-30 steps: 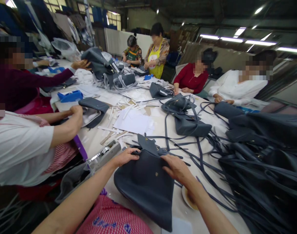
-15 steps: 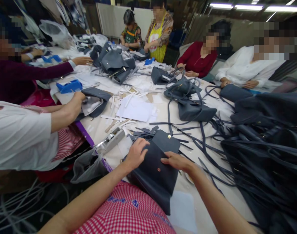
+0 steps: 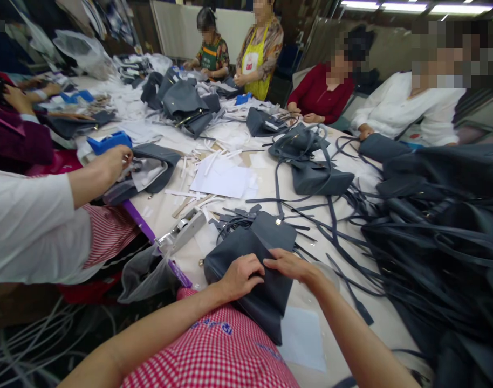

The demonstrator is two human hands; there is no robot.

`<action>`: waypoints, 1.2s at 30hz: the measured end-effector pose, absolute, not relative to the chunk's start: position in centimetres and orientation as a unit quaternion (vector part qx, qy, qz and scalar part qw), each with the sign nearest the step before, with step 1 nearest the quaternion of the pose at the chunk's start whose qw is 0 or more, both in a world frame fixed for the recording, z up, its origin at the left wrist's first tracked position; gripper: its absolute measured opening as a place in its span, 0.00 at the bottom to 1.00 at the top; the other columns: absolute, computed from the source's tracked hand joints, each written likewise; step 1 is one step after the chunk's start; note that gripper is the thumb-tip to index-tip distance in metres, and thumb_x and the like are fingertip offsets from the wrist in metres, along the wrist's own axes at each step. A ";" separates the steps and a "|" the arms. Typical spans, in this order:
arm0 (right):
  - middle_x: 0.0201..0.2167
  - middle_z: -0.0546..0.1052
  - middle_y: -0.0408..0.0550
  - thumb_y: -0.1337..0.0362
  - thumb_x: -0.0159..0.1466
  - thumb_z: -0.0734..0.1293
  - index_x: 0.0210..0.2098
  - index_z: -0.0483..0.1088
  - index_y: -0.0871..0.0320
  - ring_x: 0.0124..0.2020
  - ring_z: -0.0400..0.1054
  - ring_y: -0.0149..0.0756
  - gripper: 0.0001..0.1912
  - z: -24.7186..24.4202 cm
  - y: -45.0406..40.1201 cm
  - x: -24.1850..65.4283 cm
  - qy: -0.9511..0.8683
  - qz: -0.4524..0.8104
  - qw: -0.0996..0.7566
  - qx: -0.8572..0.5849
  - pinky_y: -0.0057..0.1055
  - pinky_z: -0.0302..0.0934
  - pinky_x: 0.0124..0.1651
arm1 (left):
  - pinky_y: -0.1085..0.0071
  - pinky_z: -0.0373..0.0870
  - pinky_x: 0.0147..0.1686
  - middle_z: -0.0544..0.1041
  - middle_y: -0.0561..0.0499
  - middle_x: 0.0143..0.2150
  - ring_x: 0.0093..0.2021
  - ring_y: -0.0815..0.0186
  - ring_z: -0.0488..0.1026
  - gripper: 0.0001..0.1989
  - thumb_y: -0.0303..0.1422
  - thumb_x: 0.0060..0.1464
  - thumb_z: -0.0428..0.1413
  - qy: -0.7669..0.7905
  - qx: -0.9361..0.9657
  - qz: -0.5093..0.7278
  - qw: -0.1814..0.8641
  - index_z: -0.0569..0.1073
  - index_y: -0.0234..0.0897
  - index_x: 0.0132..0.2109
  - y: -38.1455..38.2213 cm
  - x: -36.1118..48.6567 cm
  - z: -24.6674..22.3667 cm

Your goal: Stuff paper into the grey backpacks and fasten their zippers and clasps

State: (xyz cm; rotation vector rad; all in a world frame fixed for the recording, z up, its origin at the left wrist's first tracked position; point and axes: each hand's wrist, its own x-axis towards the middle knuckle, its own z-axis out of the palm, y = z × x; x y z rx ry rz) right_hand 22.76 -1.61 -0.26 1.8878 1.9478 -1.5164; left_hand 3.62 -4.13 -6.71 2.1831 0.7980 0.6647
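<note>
A dark blue-grey handbag (image 3: 266, 310) lies at the table's near edge against my checked apron. Its flap (image 3: 273, 229), with a small gold-coloured fitting (image 3: 278, 221), is folded back toward the far side. My left hand (image 3: 242, 276) rests on the bag's front with bent fingers, thumb and forefinger close together. Whatever they may pinch is hidden, and the small round metal piece on the front is covered. My right hand (image 3: 289, 264) grips the bag's upper right part, its fingertips near those of the left.
A tape dispenser (image 3: 185, 229) stands left of the bag. Loose straps (image 3: 335, 231) stretch rightward to a large pile of dark bags (image 3: 432, 242). White paper (image 3: 220, 177) and scraps lie beyond. At left a co-worker's hand (image 3: 115, 161) handles another bag (image 3: 159, 161).
My left hand has come down and rightward onto the bag's front, covering the round metal piece. My right hand stays at nearly the same place on the bag. A purple-sleeved co-worker's arm has drawn back.
</note>
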 end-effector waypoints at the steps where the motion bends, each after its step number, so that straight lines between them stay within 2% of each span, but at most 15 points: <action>1: 0.36 0.76 0.48 0.56 0.60 0.63 0.31 0.72 0.57 0.40 0.67 0.42 0.12 -0.3 -1.7 22.7 0.627 -0.484 0.018 0.610 0.34 0.60 0.43 | 0.70 0.64 0.40 0.71 0.51 0.35 0.38 0.66 0.68 0.03 0.29 0.57 0.57 0.305 0.856 0.248 0.337 0.72 0.36 0.34 -4.1 3.7 -6.8; 11: 0.36 0.75 0.50 0.57 0.60 0.60 0.31 0.71 0.59 0.41 0.68 0.44 0.12 -0.4 -2.0 22.5 0.629 -0.490 0.009 0.603 0.36 0.60 0.44 | 0.67 0.61 0.37 0.69 0.50 0.36 0.38 0.64 0.66 0.05 0.27 0.62 0.49 0.280 0.936 0.108 0.183 0.68 0.36 0.37 -4.1 3.5 -6.6; 19: 0.39 0.78 0.48 0.57 0.61 0.61 0.34 0.74 0.57 0.41 0.70 0.42 0.13 -0.9 -2.1 23.0 0.618 -0.523 -0.015 0.587 0.34 0.62 0.44 | 0.69 0.63 0.37 0.68 0.51 0.33 0.35 0.65 0.66 0.05 0.27 0.61 0.50 0.351 0.899 0.113 0.236 0.66 0.37 0.34 -3.4 -0.5 -5.2; 23: 0.33 0.77 0.46 0.58 0.60 0.61 0.31 0.73 0.57 0.39 0.69 0.41 0.12 -1.4 -2.0 23.0 0.624 -0.525 -0.014 0.578 0.32 0.61 0.42 | 0.69 0.63 0.39 0.71 0.50 0.38 0.38 0.65 0.67 0.01 0.29 0.60 0.52 0.287 0.928 0.107 0.213 0.68 0.37 0.39 -3.6 0.4 -4.9; 26: 0.32 0.76 0.46 0.58 0.60 0.62 0.28 0.71 0.57 0.37 0.68 0.39 0.11 -1.8 -2.0 22.9 0.632 -0.508 -0.011 0.585 0.31 0.60 0.41 | 0.70 0.64 0.40 0.71 0.50 0.41 0.41 0.65 0.68 0.04 0.28 0.61 0.51 0.227 0.949 0.117 0.186 0.69 0.38 0.42 -3.9 2.0 -5.7; 36: 0.33 0.75 0.47 0.59 0.60 0.62 0.28 0.69 0.57 0.37 0.67 0.40 0.09 -2.5 -2.0 22.9 0.640 -0.479 -0.010 0.600 0.31 0.59 0.40 | 0.69 0.64 0.35 0.71 0.48 0.34 0.34 0.65 0.66 0.14 0.26 0.65 0.42 0.167 0.968 0.149 0.109 0.69 0.35 0.34 -3.4 3.3 -7.2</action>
